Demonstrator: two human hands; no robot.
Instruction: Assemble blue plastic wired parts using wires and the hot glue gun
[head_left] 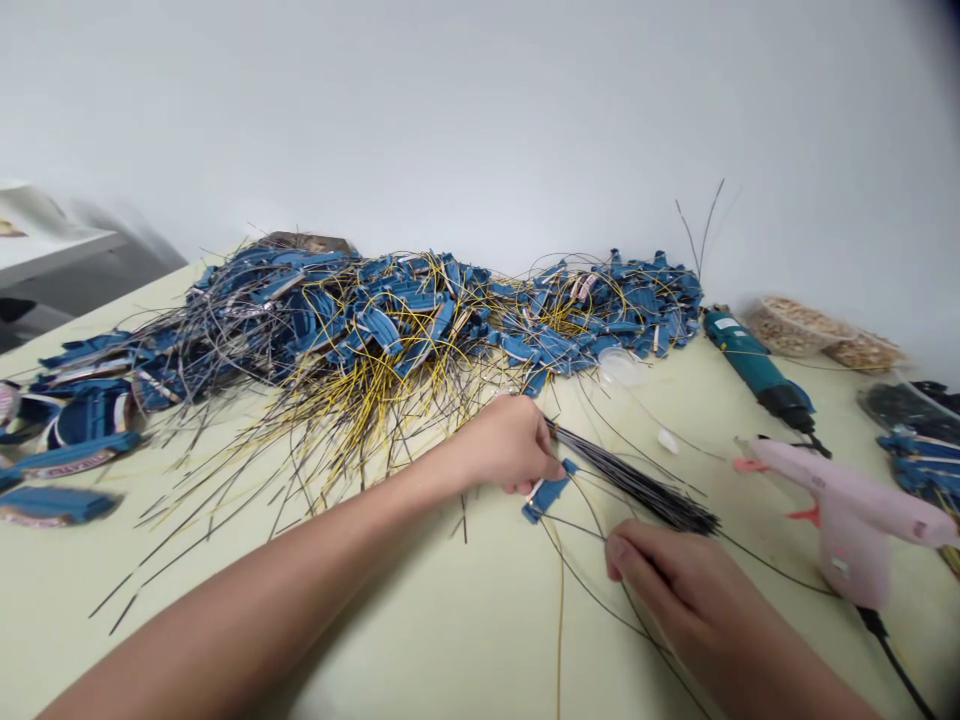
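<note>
My left hand (508, 442) is closed round a bundle of thin dark wires (637, 485) that points to the right across the pale table (420, 620). A small blue plastic piece (547, 494) lies under that hand's fingers. Lower right, my right hand (675, 580) rests knuckles up, with its fingers curled over single dark wires near the bundle's free end. Whether it grips one I cannot make out. Behind both hands sprawls a big heap of blue pieces with yellow and dark wires (375, 320).
A pink glue gun (855, 510) lies at the right with its cord trailing to the table edge. Beyond it are a teal power tool (754, 365), two clear tubs of tan bits (795, 325) and more blue pieces (919, 455). Loose blue pieces (60, 470) sit far left.
</note>
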